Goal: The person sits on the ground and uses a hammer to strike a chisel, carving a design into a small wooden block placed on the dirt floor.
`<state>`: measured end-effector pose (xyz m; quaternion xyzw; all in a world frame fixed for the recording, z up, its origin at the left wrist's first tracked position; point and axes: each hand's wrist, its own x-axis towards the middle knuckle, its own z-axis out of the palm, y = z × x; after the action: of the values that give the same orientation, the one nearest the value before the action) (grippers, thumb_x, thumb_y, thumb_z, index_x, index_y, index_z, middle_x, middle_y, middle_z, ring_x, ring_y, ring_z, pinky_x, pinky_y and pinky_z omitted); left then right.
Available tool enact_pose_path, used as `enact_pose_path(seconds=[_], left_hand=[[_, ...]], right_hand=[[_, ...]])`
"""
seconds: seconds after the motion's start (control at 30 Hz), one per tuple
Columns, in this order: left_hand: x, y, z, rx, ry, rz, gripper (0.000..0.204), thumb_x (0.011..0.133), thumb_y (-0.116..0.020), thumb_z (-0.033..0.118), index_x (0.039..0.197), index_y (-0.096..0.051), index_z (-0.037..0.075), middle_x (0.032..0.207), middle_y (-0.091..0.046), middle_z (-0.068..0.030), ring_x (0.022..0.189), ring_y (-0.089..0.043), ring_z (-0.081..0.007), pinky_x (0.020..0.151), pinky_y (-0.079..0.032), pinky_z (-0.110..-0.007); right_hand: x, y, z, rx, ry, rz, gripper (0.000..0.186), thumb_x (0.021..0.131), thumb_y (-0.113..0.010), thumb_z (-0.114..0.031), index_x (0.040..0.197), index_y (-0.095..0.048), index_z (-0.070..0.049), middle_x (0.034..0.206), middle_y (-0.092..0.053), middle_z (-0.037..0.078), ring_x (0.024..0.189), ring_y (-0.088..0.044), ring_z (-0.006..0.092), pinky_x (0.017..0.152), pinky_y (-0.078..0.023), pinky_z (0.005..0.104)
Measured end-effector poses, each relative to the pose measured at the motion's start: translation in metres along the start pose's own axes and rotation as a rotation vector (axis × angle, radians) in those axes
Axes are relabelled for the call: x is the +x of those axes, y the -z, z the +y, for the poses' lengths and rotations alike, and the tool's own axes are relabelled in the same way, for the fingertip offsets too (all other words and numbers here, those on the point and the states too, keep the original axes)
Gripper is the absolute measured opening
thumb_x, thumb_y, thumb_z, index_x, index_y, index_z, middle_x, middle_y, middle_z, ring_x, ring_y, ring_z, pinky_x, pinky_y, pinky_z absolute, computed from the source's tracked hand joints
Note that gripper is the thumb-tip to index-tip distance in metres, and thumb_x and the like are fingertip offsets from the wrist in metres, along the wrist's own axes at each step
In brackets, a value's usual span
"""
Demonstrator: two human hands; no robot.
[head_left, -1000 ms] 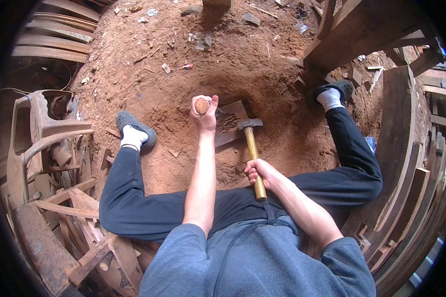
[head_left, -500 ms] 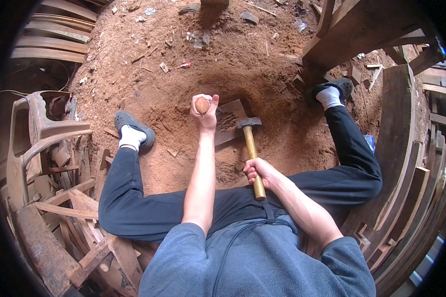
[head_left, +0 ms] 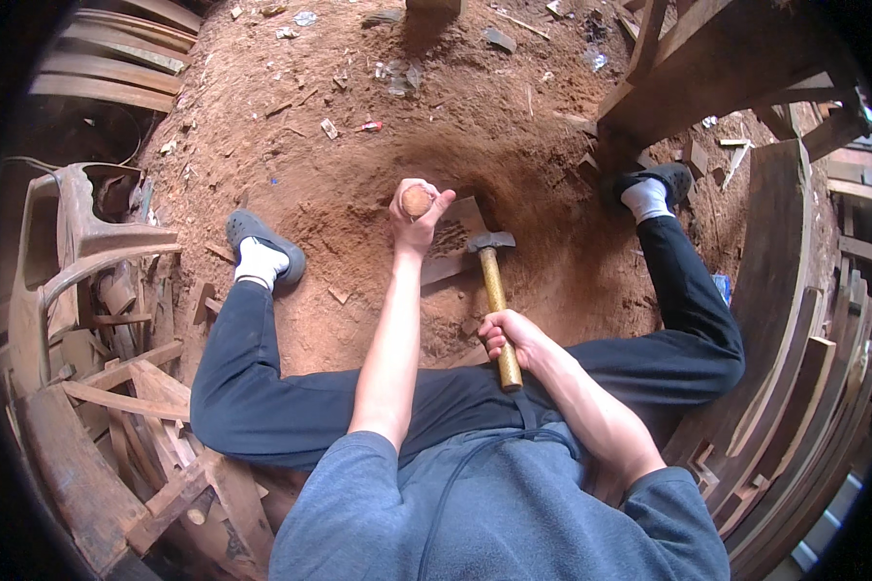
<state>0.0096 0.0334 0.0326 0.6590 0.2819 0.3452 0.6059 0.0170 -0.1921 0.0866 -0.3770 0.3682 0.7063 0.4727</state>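
Observation:
My left hand [head_left: 413, 232] is wrapped round an upright wooden handle [head_left: 417, 200]. Only its round, light-brown end shows; whatever lies below it is hidden by the hand. Below and to the right of that hand lies a flat wooden board [head_left: 442, 269] with dark carved-looking marks. My right hand [head_left: 513, 337] grips a hammer [head_left: 494, 279] low on its yellowish, patterned handle. The grey metal hammer head appears over the board's right side; whether it touches the board I cannot tell.
Sawdust [head_left: 329, 174] with wood scraps and litter covers the ground. A broken plastic chair [head_left: 44, 261] and scrap wood [head_left: 165, 387] are at the left. Long planks [head_left: 775, 252] stand along the right, and a timber frame [head_left: 688, 68] rises at the far right.
My left hand has shifted slightly right and up with the wooden handle, and its thumb now points more to the right. The hammer and right hand have hardly moved.

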Motion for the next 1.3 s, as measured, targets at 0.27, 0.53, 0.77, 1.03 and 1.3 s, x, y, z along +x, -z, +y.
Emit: enact_pose_path(seconds=[0.27,0.53,0.77,1.03,1.3], left_hand=[[0.002,0.005,0.008,0.025,0.062,-0.097,0.026,0.071,-0.078,0.01,0.083,-0.055,0.009,0.073,-0.056,0.0029,0.07,-0.053,-0.0081,0.067,-0.046,-0.025],[0.007,0.002,0.006,0.014,0.108,-0.17,0.025,0.071,-0.073,0.009,0.084,-0.053,0.008,0.075,-0.056,0.0018,0.071,-0.054,-0.0089,0.066,-0.046,-0.026],[0.006,-0.002,0.004,0.17,-0.045,-0.171,0.03,0.071,-0.077,0.013,0.091,-0.057,0.005,0.079,-0.06,-0.0027,0.073,-0.057,-0.0139,0.068,-0.048,-0.029],[0.004,0.011,-0.024,0.251,-0.134,-0.179,0.035,0.069,-0.08,0.012,0.096,-0.059,0.004,0.086,-0.062,-0.0025,0.078,-0.058,-0.0142,0.071,-0.05,-0.03],[0.005,0.013,-0.047,0.123,-0.002,-0.277,0.035,0.069,-0.079,0.004,0.098,-0.06,0.005,0.09,-0.064,-0.0001,0.082,-0.058,-0.0111,0.075,-0.049,-0.029]], right_hand=[[-0.043,-0.019,0.002,-0.169,0.19,0.185,0.017,0.074,-0.054,0.002,0.066,-0.042,-0.007,0.052,-0.04,-0.003,0.037,-0.037,0.0069,0.035,-0.036,0.0241],[-0.124,-0.064,-0.001,-0.875,1.007,0.445,0.012,0.066,-0.055,0.002,0.071,-0.046,-0.005,0.055,-0.048,0.001,0.04,-0.047,0.0103,0.037,-0.036,0.0253],[-0.097,-0.074,-0.013,-1.401,0.948,0.748,0.021,0.07,-0.055,-0.004,0.09,-0.054,0.001,0.076,-0.06,0.027,0.078,-0.059,0.0421,0.068,-0.047,0.0476],[-0.067,-0.062,-0.012,-1.412,0.868,0.718,0.027,0.071,-0.053,-0.005,0.097,-0.055,0.0,0.085,-0.061,0.031,0.088,-0.058,0.0466,0.077,-0.046,0.0524],[-0.065,-0.059,-0.015,-1.48,0.88,0.745,0.029,0.071,-0.052,-0.003,0.099,-0.054,0.0,0.085,-0.06,0.031,0.088,-0.058,0.0471,0.077,-0.045,0.0525]])
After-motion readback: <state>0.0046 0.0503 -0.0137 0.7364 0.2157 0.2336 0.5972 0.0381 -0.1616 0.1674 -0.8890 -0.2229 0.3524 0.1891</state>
